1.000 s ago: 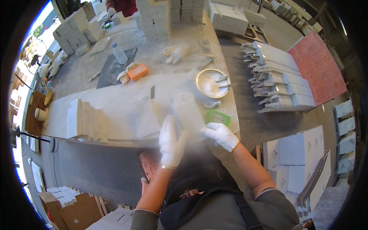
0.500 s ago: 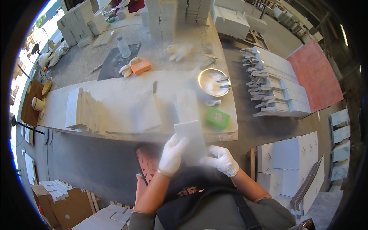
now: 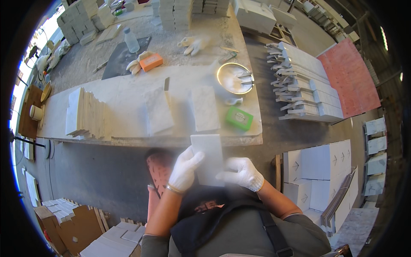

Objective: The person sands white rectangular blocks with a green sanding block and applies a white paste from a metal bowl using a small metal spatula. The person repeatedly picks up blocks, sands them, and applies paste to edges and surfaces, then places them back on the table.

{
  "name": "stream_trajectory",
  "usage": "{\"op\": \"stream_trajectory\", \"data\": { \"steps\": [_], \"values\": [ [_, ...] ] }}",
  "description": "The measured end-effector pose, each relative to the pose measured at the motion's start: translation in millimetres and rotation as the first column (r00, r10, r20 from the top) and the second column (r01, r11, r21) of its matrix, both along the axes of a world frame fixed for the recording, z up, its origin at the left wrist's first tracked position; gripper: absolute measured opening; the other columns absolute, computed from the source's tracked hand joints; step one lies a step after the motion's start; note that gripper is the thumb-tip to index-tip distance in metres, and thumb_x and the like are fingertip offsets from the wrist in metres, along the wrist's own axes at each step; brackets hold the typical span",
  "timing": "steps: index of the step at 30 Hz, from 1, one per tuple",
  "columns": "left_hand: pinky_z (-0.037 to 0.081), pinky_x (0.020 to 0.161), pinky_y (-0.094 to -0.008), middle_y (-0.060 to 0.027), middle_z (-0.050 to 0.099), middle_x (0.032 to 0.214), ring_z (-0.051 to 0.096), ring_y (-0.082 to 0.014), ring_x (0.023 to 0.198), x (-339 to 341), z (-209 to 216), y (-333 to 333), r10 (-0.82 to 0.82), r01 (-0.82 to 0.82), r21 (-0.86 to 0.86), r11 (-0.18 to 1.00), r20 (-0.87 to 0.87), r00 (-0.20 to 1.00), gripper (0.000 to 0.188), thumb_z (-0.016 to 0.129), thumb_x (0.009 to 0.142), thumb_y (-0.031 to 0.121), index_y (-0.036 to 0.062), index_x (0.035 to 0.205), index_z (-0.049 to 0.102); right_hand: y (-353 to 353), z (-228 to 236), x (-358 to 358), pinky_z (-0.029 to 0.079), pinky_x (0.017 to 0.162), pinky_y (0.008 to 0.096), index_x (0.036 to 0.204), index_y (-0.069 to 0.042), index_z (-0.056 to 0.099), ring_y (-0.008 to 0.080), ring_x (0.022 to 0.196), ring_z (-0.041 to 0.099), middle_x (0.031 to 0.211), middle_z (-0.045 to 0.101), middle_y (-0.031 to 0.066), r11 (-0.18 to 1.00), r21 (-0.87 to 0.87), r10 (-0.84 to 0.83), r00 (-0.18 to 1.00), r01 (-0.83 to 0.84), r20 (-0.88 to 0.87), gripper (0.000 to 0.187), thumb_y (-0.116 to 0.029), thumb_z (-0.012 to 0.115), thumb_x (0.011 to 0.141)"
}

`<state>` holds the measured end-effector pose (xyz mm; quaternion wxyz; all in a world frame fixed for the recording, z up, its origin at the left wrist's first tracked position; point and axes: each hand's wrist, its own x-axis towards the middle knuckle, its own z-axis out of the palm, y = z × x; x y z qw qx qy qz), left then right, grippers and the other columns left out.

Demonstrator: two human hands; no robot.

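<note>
Tile, white, smooth and rectangular, sits between white-gloved left hand, gripping its side, and white-gloved right hand, pinching its lower right edge; from here, I'd support both edges evenly.

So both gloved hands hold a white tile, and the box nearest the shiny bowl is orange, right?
No, in the head view the box nearest the bowl is green. The left hand and right hand, both gloved, do hold a white tile.
</note>
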<state>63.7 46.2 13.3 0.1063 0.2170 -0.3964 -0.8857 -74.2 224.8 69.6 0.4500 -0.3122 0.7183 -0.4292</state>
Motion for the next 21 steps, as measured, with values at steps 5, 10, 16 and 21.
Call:
{"op": "stream_trajectory", "data": {
  "steps": [5, 10, 16, 21],
  "values": [
    [0.048, 0.104, -0.033, -0.0054, 0.068, 0.129, 0.063, -0.0163, 0.116, 1.1, -18.9, -0.4, -0.017, 0.024, 0.127, 0.992, -0.057, 0.998, 0.053, 0.075, 0.098, 0.024, -0.0007, 0.142, 0.058, -0.7, 7.6, -0.5, 0.055, 0.074, 0.0324, 0.098, -0.002, 0.079, 0.0191, 0.078, 0.071, 0.088, 0.076, 0.0113, 0.991, -0.074, 0.089, 0.966, -0.11, -0.244, 0.026, -0.024, 0.086, 0.086],
    [0.051, 0.1, -0.034, -0.0042, 0.067, 0.123, 0.064, -0.0169, 0.11, 1.8, -43.5, -0.3, -0.028, 0.053, 0.272, 0.961, -0.095, 0.995, 0.052, 0.077, 0.097, 0.023, 0.0021, 0.139, 0.057, -6.1, 14.0, 0.9, 0.05, 0.06, 0.0396, 0.076, -0.007, 0.073, 0.0312, 0.064, 0.063, 0.071, 0.064, 0.0116, 0.95, -0.136, 0.126, 0.741, -0.283, -0.66, 0.029, -0.032, 0.087, 0.082],
    [0.052, 0.096, -0.0355, -0.0048, 0.066, 0.118, 0.064, -0.0166, 0.105, 2.3, -48.2, 4.2, -0.054, 0.091, 0.314, 0.945, -0.126, 0.991, 0.044, 0.074, 0.099, 0.026, 0.003, 0.133, 0.058, -8.5, 16.9, 4.0, 0.048, 0.056, 0.0431, 0.071, -0.01, 0.069, 0.0317, 0.059, 0.06, 0.066, 0.06, 0.0111, 0.93, -0.161, 0.108, 0.665, -0.329, -0.739, 0.038, -0.042, 0.082, 0.085],
    [0.052, 0.095, -0.0348, -0.0059, 0.066, 0.119, 0.063, -0.0163, 0.106, 1.6, -49.1, 5.1, -0.078, 0.113, 0.292, 0.95, -0.126, 0.989, 0.039, 0.067, 0.103, 0.028, 0.0033, 0.132, 0.058, -9.8, 14.8, 6.6, 0.048, 0.056, 0.0428, 0.071, -0.01, 0.07, 0.0316, 0.059, 0.06, 0.067, 0.06, 0.0107, 0.927, -0.18, 0.101, 0.68, -0.33, -0.726, 0.038, -0.042, 0.083, 0.084]
  ]
}}
